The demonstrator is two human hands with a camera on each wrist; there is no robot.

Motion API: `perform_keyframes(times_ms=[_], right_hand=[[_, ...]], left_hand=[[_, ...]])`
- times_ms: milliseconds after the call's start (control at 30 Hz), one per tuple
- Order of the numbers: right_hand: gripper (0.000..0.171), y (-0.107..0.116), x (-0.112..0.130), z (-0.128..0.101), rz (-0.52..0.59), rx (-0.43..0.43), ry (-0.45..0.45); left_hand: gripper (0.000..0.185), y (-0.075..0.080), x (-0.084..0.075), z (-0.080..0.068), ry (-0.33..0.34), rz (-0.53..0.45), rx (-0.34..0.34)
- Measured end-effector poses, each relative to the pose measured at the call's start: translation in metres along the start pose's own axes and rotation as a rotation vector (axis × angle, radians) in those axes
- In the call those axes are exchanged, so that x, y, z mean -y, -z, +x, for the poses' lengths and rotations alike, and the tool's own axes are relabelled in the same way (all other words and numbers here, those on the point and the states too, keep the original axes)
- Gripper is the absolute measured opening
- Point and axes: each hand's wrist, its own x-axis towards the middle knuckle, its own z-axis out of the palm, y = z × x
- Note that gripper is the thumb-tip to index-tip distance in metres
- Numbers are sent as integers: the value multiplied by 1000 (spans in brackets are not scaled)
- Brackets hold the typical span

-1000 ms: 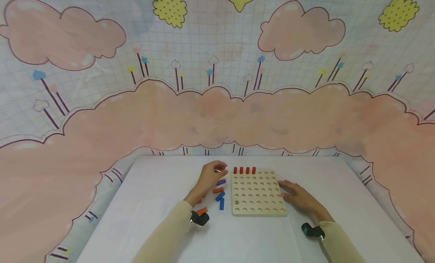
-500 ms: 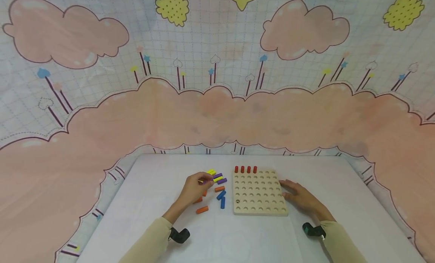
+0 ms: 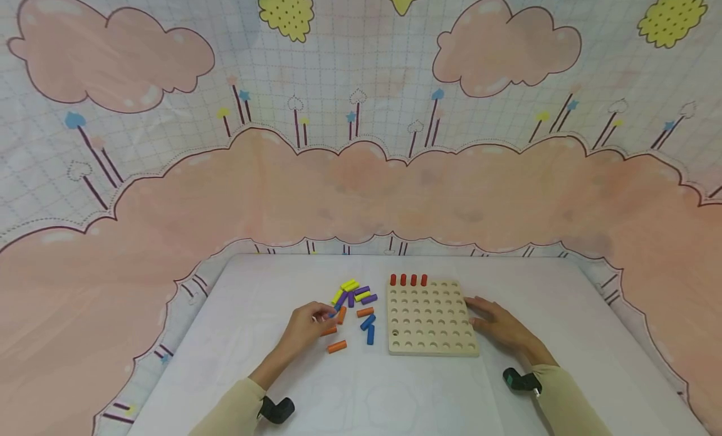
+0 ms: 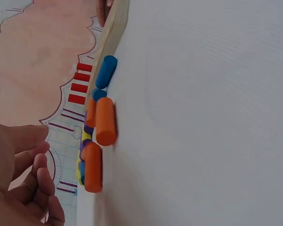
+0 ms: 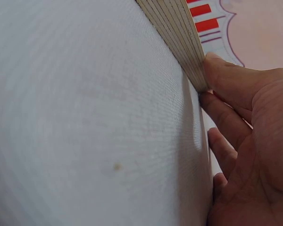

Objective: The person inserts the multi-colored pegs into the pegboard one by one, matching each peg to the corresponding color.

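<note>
My left hand [image 3: 307,326] is at the loose pegs [image 3: 352,298], fingers bent, tips at an orange peg [image 3: 330,330] near the pile's near-left edge. From the head view I cannot tell whether the fingers actually pinch it; in the left wrist view the fingers [image 4: 35,176] are loosely curled with nothing between them.

The pegs are short, smooth cylinders with flat ends, painted in matte solid colours: yellow [image 3: 350,285] and purple [image 3: 362,291] at the far end, orange [image 3: 337,346] and blue [image 3: 368,322] nearer me. They lie flat on the surface [image 3: 395,392], scattered at mixed angles, just left of the board [image 3: 431,320].

The board is a square slab of pale wood with a regular grid of round holes. In the right wrist view its edge [image 5: 177,28] shows thin layered plies. Four red pegs [image 3: 408,279] stand upright in the far row, left portion.

My right hand [image 3: 496,326] lies flat with fingers extended, fingertips [image 5: 226,80] touching the board's right edge, holding nothing.

The surface is covered in white cloth with a fine weave. Behind hangs a backdrop [image 3: 361,141] printed with pink clouds.
</note>
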Motion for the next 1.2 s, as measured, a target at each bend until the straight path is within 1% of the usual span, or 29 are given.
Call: perform_keyframes(times_ms=[200, 333, 400, 533, 700, 1000, 1200], right_hand=[[62, 0, 1, 0, 9, 7, -17], [63, -1, 2, 0, 20, 8, -46], [64, -1, 1, 1, 21, 5, -58], [64, -2, 1, 1, 25, 2, -71], [64, -2, 1, 0, 28, 3, -78], [63, -3, 1, 0, 28, -1, -60], [62, -3, 1, 0, 22, 2, -76]], left_hand=[[19, 1, 8, -7, 93, -11, 41], [17, 1, 12, -8, 102, 11, 58], [16, 1, 15, -8, 93, 32, 59], [16, -1, 17, -7, 104, 73, 74], [18, -4, 21, -6, 102, 112, 84], [14, -2, 23, -7, 96, 123, 87], [15, 1, 21, -10, 87, 100, 58]])
